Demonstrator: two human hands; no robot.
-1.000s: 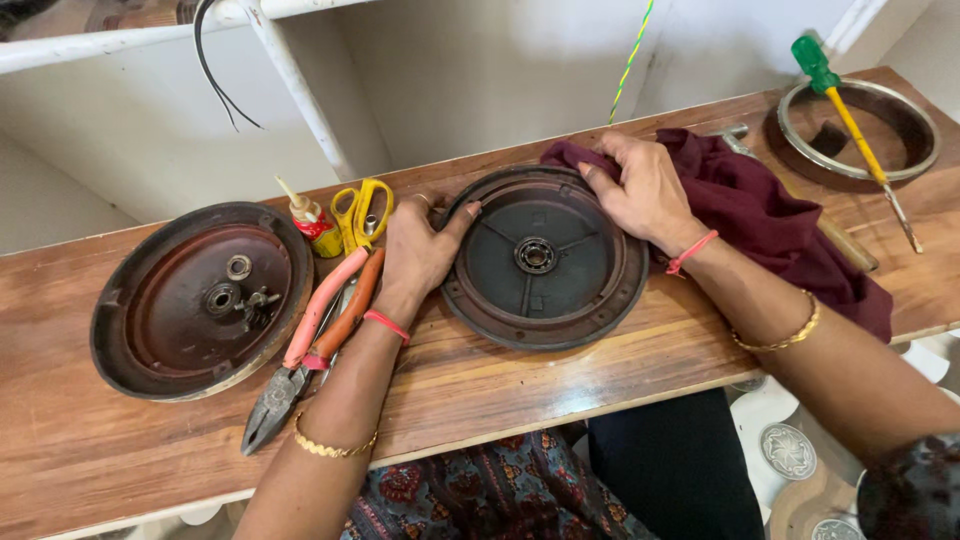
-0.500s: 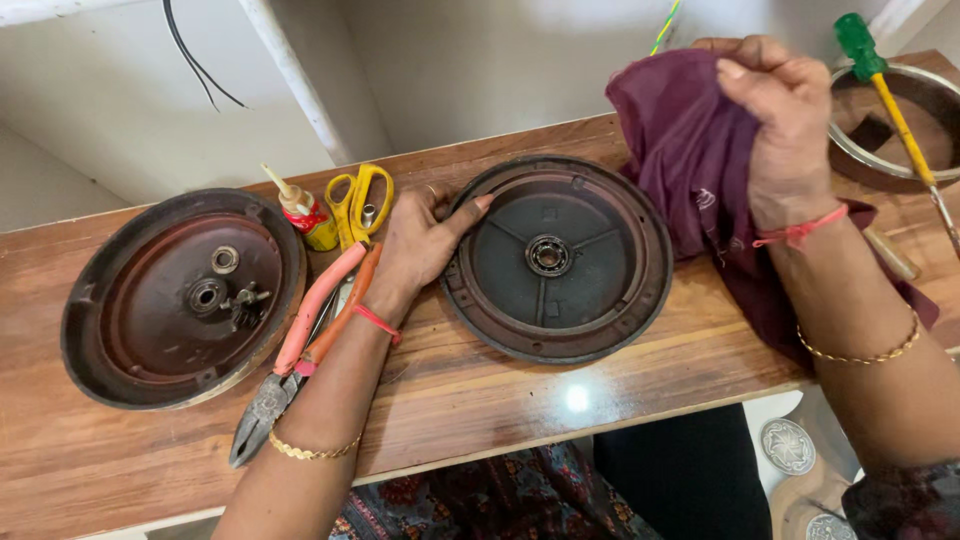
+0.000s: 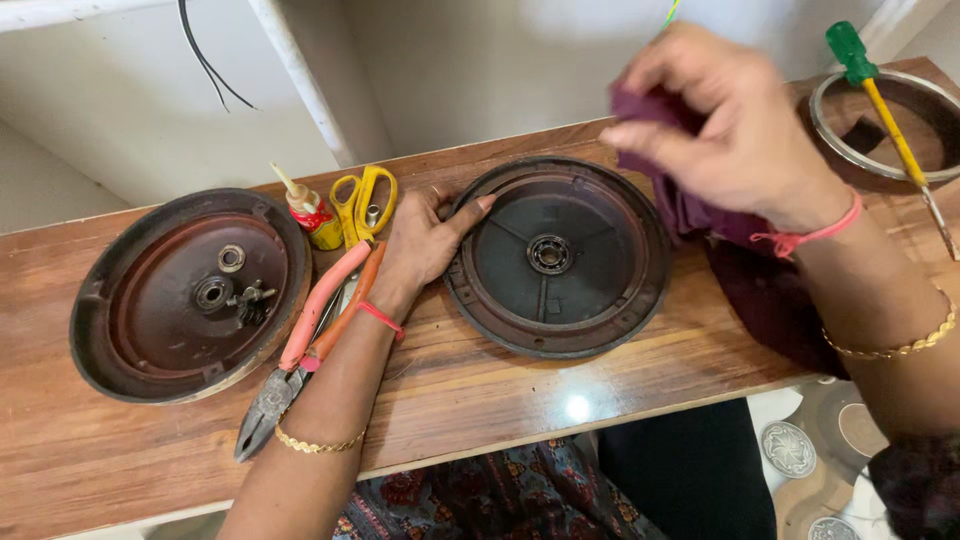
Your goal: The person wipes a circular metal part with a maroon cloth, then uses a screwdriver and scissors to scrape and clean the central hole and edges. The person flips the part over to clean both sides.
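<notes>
Maroon cloth (image 3: 700,210) is bunched up in the right hand (image 3: 735,125), fingers pinched shut on it, lifted above the desk (image 3: 480,390) just up and to the right of the dark round motor cover (image 3: 557,256), with the rest of the cloth trailing down onto the wood beside the cover's right edge. That cover lies flat mid-desk, hollow side up, bearing showing in the centre. Left hand (image 3: 420,245) lies flat with fingers spread and loose, pressed against the cover's left rim, not gripping anything. Right by the left wrist lie pliers with pink and orange handles (image 3: 300,355), and just above the hand sit yellow scissors (image 3: 362,200) and a small oil bottle (image 3: 308,212). Further left is a second, reddish-brown cover (image 3: 190,295). Far right there's a metal ring (image 3: 880,120) with a green-handled screwdriver (image 3: 885,115) lying across it.
</notes>
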